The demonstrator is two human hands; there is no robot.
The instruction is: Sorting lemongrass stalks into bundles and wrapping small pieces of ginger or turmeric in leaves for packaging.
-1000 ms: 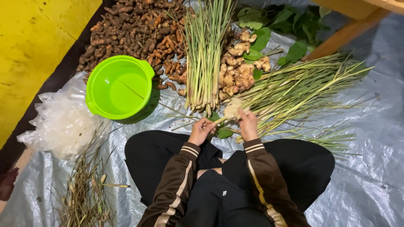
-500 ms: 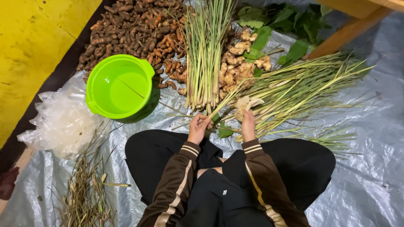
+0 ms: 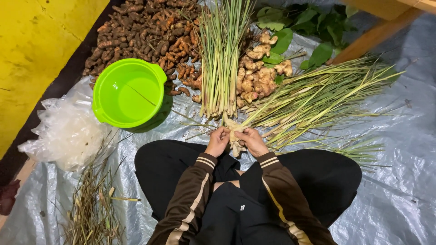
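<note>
While the person sits cross-legged on a silver tarp [image 3: 399, 199], both hands meet just above the knees. Left hand [image 3: 218, 141] and right hand [image 3: 252, 140] are each closed around the pale root end of a lemongrass stalk [image 3: 235, 134], fingers curled over it and touching one another.

From the hands, a loose pile of lemongrass [image 3: 318, 97] fans out toward two o'clock. At twelve o'clock lies a tidy bundle of trimmed lemongrass [image 3: 220, 59], root ends pointing at the hands. Ginger roots [image 3: 254, 79] sit at one o'clock, just beside that bundle, with green leaves [image 3: 313, 27] beyond. A heap of brown turmeric roots [image 3: 145, 27] lies at eleven o'clock. A bright green plastic bowl [image 3: 129, 93] sits at ten o'clock, clear plastic bags [image 3: 66, 131] at nine, dry trimmings [image 3: 93, 204] at eight.
</note>
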